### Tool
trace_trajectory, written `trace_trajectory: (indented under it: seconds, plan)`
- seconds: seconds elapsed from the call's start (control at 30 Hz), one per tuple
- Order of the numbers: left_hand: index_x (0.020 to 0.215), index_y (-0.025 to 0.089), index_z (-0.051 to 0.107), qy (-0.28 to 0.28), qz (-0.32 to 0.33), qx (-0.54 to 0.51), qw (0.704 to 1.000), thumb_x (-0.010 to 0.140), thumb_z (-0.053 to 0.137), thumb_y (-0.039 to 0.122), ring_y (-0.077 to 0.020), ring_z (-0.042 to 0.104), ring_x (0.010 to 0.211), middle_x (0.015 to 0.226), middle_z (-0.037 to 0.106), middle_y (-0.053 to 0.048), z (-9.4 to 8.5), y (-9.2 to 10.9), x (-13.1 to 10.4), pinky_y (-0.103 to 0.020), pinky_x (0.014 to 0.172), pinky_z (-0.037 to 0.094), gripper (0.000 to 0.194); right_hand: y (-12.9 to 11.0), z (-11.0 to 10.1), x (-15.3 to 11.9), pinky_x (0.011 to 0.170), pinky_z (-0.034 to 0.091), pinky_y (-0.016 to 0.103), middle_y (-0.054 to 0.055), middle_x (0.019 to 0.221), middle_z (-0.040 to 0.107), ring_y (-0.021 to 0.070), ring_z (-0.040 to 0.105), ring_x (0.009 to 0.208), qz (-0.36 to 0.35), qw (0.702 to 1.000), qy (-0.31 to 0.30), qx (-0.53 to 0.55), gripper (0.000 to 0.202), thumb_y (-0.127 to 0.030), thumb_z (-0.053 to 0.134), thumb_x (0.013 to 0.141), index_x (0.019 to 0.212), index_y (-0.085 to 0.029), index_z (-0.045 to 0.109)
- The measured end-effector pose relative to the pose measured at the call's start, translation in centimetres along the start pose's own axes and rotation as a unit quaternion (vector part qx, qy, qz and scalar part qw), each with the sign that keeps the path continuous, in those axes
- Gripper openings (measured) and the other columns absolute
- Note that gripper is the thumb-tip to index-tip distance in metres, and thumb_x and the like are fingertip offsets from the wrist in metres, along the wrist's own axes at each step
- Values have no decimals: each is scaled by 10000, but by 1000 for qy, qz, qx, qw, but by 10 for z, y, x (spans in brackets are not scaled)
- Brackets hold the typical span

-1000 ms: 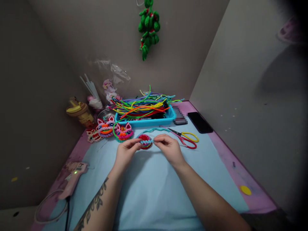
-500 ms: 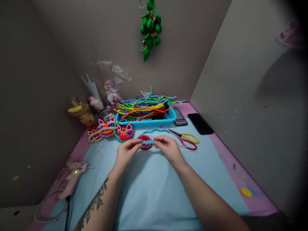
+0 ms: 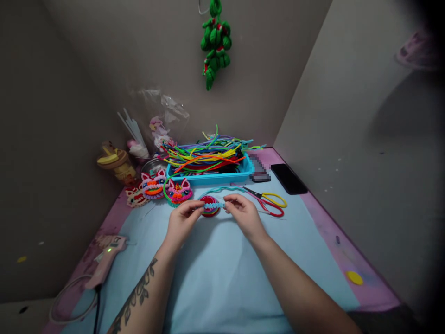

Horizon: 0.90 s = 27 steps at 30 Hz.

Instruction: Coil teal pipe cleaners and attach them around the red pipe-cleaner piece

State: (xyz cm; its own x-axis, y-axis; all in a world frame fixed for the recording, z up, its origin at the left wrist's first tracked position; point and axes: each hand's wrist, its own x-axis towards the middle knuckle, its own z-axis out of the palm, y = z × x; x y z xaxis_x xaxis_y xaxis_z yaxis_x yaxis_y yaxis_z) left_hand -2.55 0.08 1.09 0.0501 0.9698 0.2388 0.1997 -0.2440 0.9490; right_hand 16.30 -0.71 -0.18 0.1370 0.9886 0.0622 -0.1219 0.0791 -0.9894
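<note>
Nearest, on the left, a pink glue gun (image 3: pixel 107 262) is lying on the cloth (image 3: pixel 229 278) with its green light glowing and its cable looping toward the near edge, while a yellow disc (image 3: pixel 354 278) is sitting out at the near right. Now to the middle: the left hand (image 3: pixel 184 220) is pinching one end of a twisted light-blue strip (image 3: pixel 213 205) between thumb and fingertips, and the right hand (image 3: pixel 244 217) is gripping the other end just as narrowly, the strip stretching level between them. Right behind it, a round red-rimmed coil (image 3: pixel 210 213) is showing, partly covered by the strip. Scissors (image 3: pixel 260 195) are lying open just beyond the right hand, crowding that side; three animal-faced ornaments (image 3: pixel 179 195) are clustering beyond the left. Farther off, a dark-screened phone (image 3: pixel 289 178) is resting on the right, a pixelated object (image 3: pixel 259 169) beside it is defying any reading, and a blue tray (image 3: pixel 212 177) is overflowing with colourful fuzzy stems (image 3: pixel 208 157). Far left, a yellow cup (image 3: pixel 125 171) is standing, any print blurring past reading, with clear plastic wrap (image 3: pixel 174 106) catching light behind. Farthest of all, a green knotted decoration (image 3: pixel 216 41) is hanging on the wall.
</note>
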Motion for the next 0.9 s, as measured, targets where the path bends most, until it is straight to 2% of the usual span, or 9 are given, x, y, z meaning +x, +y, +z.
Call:
trace_trajectory:
  seconds: [0.17,0.27,0.37,0.47,0.53,0.73,0.9]
  plan:
    - [847,175,725,-13,87,69,994,774,656,244,-198,669,865,877,730,-75,-4,0,1,-320,796,536,122,-1,0,0,596,496,273,10,650,657,140,615,589,72,994,-60,53,308,-373,725,654,868,-160,664]
    - [936,185,706,-36,159,132,978,787,655,221,-190,663,892,932,726,-77,-3,-1,-1,-312,802,527,161,-1,4,-2,578,471,255,-8,602,640,120,585,552,70,994,-61,51,229,-319,742,628,772,-163,656]
    - [1025,199,673,-65,240,195,949,799,655,210,-183,658,908,976,722,-73,0,-3,-4,-315,815,506,228,-2,9,-5,576,451,250,-20,600,630,112,562,551,54,995,-79,36,166,-271,725,627,739,-170,656]
    - [990,209,675,-68,296,255,918,815,642,215,-177,665,839,902,734,-55,1,-4,-5,-322,785,484,179,-2,12,-8,609,453,255,-17,632,635,117,565,592,33,995,-97,10,121,-231,707,627,721,-170,663]
    - [940,207,681,-66,304,269,912,822,634,220,-169,663,782,843,735,-44,0,-4,-5,-314,752,474,127,-2,12,-9,624,460,260,-12,648,640,124,571,611,20,995,-97,-6,106,-222,704,629,710,-169,663]
    - [898,204,691,-87,246,235,936,821,636,223,-153,638,727,808,733,-35,-5,-1,-2,-284,697,472,97,0,9,-9,656,486,277,18,703,667,149,604,659,-30,997,-71,-26,99,-252,699,674,724,-175,663]
    - [913,203,690,-83,259,219,937,802,656,208,-152,638,720,810,735,-29,-1,-1,-4,-282,695,481,116,3,13,-11,705,503,288,31,799,688,164,633,741,-33,994,-102,-10,147,-257,690,699,828,-187,681]
